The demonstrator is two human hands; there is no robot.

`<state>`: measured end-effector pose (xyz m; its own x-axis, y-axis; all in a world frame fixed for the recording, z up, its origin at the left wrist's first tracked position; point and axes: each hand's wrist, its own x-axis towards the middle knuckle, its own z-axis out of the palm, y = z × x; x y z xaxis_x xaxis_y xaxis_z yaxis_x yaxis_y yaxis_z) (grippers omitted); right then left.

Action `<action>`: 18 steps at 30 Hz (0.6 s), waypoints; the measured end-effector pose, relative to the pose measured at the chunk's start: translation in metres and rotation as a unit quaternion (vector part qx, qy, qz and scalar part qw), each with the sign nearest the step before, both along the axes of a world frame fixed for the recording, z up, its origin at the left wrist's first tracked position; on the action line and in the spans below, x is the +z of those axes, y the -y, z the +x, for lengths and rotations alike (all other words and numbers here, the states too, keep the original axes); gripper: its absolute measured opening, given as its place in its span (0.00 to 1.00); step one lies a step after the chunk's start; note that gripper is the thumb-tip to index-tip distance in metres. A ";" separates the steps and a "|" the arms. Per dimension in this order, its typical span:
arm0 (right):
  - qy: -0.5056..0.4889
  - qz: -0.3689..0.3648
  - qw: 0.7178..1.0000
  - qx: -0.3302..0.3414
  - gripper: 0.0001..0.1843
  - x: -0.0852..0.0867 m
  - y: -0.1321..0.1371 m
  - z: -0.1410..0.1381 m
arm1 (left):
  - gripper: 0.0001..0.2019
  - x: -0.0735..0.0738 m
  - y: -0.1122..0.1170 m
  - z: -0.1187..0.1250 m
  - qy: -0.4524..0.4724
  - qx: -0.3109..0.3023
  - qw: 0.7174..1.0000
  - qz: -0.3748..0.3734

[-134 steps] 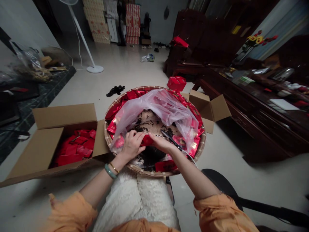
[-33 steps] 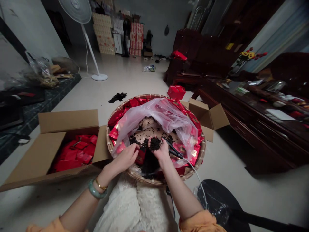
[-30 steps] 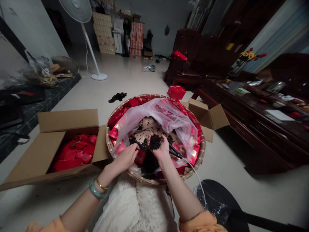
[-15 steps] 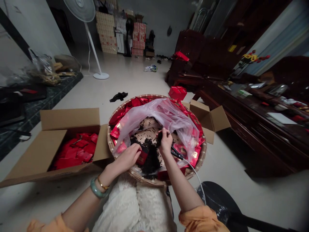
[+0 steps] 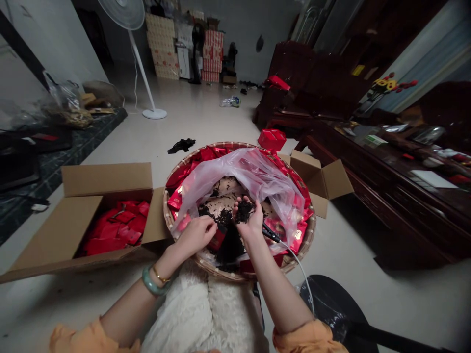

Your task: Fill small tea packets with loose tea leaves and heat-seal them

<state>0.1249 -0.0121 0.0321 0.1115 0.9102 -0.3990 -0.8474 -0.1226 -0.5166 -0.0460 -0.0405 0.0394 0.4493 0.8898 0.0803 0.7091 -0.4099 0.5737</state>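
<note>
My left hand (image 5: 196, 235) is closed, its fingertips pinching the edge of a small red packet (image 5: 218, 239) with a dark inner side. My right hand (image 5: 251, 220) is turned palm up, fingers curled round a clump of dark, loose, twisted leaves (image 5: 243, 211) that look like tea. Both hands are over a round woven basket (image 5: 309, 240) lined with a clear plastic bag (image 5: 235, 164). More dark leaves lie on the bag between my hands. Beside my right wrist rests a black clamp-like tool (image 5: 271, 233) with a white cord. Red packets (image 5: 175, 197) fill the basket's rim.
An open cardboard box (image 5: 55, 230) of red packets stands at the left. Another open carton (image 5: 324, 181) and a red box (image 5: 271, 139) are beyond the basket. A dark wooden table (image 5: 390, 191) runs along the right. A white fan (image 5: 147, 93) stands farther back.
My right hand has turned palm up and opened somewhat, showing the leaves in it. My left hand stays close to the same spot at the red packet.
</note>
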 end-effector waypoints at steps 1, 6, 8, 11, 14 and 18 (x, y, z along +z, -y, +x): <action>-0.003 0.010 1.000 0.007 0.17 0.004 0.003 -0.005 | 0.11 0.000 -0.001 0.001 0.003 0.013 1.000 -0.006; -0.003 0.030 0.999 0.020 0.19 0.014 0.014 -0.028 | 0.12 -0.001 -0.004 0.007 0.007 0.061 0.998 -0.023; 0.029 0.037 0.999 0.026 0.20 0.012 0.015 -0.033 | 0.12 -0.003 -0.006 0.008 0.007 0.068 0.997 -0.023; 0.071 0.055 0.995 0.034 0.20 0.008 0.016 -0.037 | 0.10 -0.005 -0.007 0.007 0.013 0.067 0.997 -0.025; 0.089 0.073 0.993 0.028 0.20 0.007 0.015 -0.038 | 0.08 -0.002 -0.006 0.004 0.026 0.031 0.998 -0.040; 0.106 0.096 0.990 0.016 0.19 0.007 0.015 -0.039 | 0.06 0.004 -0.006 -0.003 0.053 -0.061 0.996 -0.030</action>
<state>0.0862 -0.0271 0.0395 0.1439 0.9715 -0.1886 -0.7145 -0.0299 -0.6990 -0.0495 -0.0348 0.0433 0.5460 0.8338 0.0817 0.5898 -0.4519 0.6693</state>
